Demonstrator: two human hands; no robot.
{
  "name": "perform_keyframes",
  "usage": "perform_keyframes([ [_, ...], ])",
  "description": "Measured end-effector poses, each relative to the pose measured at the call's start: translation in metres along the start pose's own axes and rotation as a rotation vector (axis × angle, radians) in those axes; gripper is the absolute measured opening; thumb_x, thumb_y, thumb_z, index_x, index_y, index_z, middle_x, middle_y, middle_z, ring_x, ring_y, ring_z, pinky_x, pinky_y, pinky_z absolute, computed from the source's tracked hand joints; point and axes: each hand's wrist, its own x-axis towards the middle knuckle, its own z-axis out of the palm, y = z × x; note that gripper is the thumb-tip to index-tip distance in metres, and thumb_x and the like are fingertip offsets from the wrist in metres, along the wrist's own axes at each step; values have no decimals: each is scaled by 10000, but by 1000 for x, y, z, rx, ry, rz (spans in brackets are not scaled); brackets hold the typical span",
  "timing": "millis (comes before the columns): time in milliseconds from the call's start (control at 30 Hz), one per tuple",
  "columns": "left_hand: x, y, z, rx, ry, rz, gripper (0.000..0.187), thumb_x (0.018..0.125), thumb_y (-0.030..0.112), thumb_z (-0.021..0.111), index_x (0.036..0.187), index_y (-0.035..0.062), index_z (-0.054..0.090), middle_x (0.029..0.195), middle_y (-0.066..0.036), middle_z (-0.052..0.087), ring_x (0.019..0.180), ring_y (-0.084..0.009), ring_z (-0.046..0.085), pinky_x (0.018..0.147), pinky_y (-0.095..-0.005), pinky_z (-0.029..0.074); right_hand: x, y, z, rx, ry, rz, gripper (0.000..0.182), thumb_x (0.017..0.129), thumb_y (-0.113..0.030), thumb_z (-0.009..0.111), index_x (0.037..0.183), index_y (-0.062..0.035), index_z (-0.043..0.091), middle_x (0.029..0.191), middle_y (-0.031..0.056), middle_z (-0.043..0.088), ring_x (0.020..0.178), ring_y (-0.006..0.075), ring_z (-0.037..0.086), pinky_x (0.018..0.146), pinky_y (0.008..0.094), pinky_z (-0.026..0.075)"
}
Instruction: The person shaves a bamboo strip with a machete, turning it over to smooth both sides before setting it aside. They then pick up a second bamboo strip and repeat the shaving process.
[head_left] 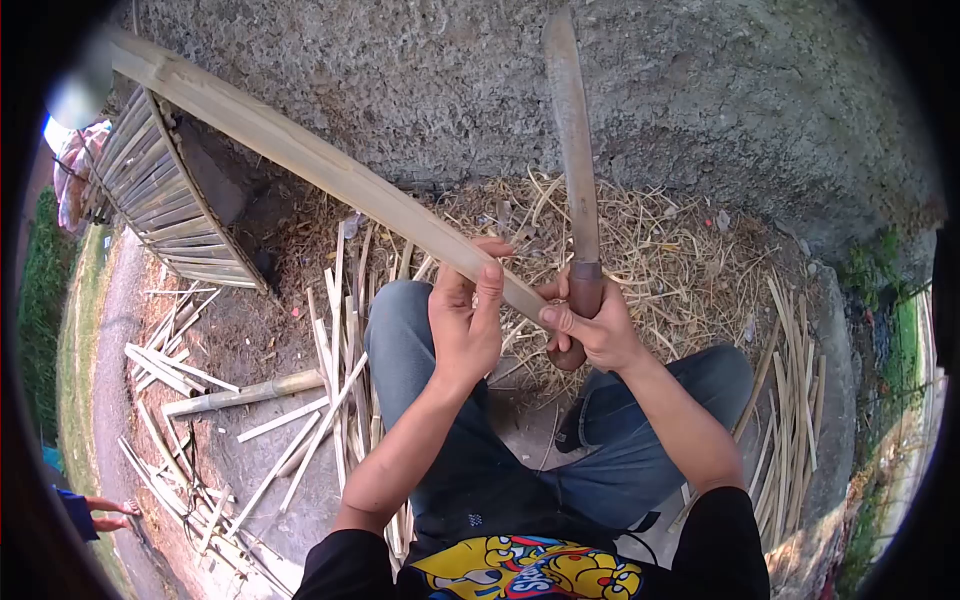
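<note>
A long, pale split bamboo strip (330, 172) runs from the upper left down to my hands. My left hand (468, 325) is closed on it near its lower end, thumb across the front and fingers partly hidden behind. My right hand (597, 325) grips the dark wooden handle of a machete (572, 130), whose long, worn blade points up and away from me. The right thumb and a fingertip also touch the lower tip of the strip. Blade and strip stand apart, meeting only near my right hand.
Shavings (680, 255) cover the ground before a rough wall (420, 90). Split strips (790, 400) lie at right; more strips and a bamboo pole (245, 392) lie left. A slatted bamboo panel (165, 195) leans at upper left. Another person's legs (108, 513) show at far left.
</note>
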Motion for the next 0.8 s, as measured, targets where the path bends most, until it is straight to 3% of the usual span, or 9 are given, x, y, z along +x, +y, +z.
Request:
perform_keyframes([
  [133, 6, -8, -19, 335, -251, 106, 422, 1037, 277, 643, 1320, -33, 599, 1331, -104, 600, 1218, -201, 577, 1060, -376, 437, -7, 13, 2, -86, -28, 163, 255, 892, -86, 797, 1011, 0, 588, 734, 32, 643, 536, 80, 600, 480, 255, 485],
  [233, 43, 20, -32, -138, -188, 14, 651, 997, 383, 679, 1450, -38, 479, 1364, -145, 592, 1256, -253, 593, 1097, -425, 458, -11, 36, 3, -153, 63, 191, 275, 847, -47, 797, 1022, 4, 590, 749, 51, 647, 555, 104, 616, 497, 271, 484],
  [300, 89, 51, -46, -176, -107, 192, 694, 1009, 459, 635, 1476, -18, 448, 1314, -133, 640, 1180, -234, 639, 1071, -408, 475, -6, 54, -7, -445, 73, 57, 298, 820, -36, 806, 1012, 7, 583, 788, 59, 657, 608, 128, 640, 548, 300, 507],
  [433, 155, 97, -34, -378, -100, 296, 533, 1079, 447, 497, 1367, 1, 536, 1060, -98, 697, 926, -152, 672, 806, -305, 532, 2, 68, -24, -342, -71, 247, 319, 859, 31, 765, 1093, 25, 547, 932, 63, 666, 594, 101, 630, 523, 265, 525],
  [500, 166, 100, -20, -387, -240, 209, 616, 1047, 307, 610, 1550, 66, 348, 1122, -93, 666, 907, -174, 679, 795, -332, 584, 7, 76, -29, -403, -65, 261, 340, 860, 15, 771, 1116, 38, 548, 965, 67, 651, 607, 105, 632, 531, 270, 534],
  [633, 168, 83, -4, -434, -115, 142, 385, 1087, 365, 530, 1288, 37, 549, 811, 6, 536, 628, -77, 468, 540, -246, 402, 16, 68, -25, -396, -68, 295, 419, 886, -66, 789, 1215, 43, 554, 951, 61, 643, 599, 105, 622, 530, 265, 534],
  [700, 164, 69, -4, -389, 37, 61, 381, 1099, 406, 487, 1206, 52, 578, 768, 34, 459, 596, -60, 385, 512, -228, 331, 25, 65, -33, -549, -30, 245, 438, 912, -145, 792, 1249, 21, 566, 882, 44, 637, 600, 94, 614, 528, 257, 526],
  [767, 170, 29, -20, -275, -41, 208, 481, 1088, 490, 426, 1212, 41, 547, 834, -40, 542, 709, -141, 507, 642, -285, 424, 38, 66, -42, -483, -30, 206, 366, 939, -208, 777, 1172, -5, 580, 796, 19, 618, 577, 83, 587, 521, 254, 500],
  [800, 164, 24, -8, -283, 61, 182, 459, 1072, 526, 439, 1014, 79, 527, 740, -4, 383, 617, -113, 352, 543, -274, 283, 46, 64, -41, -475, 77, 150, 325, 949, -213, 767, 1123, -17, 575, 764, 7, 603, 558, 78, 562, 513, 256, 477],
])
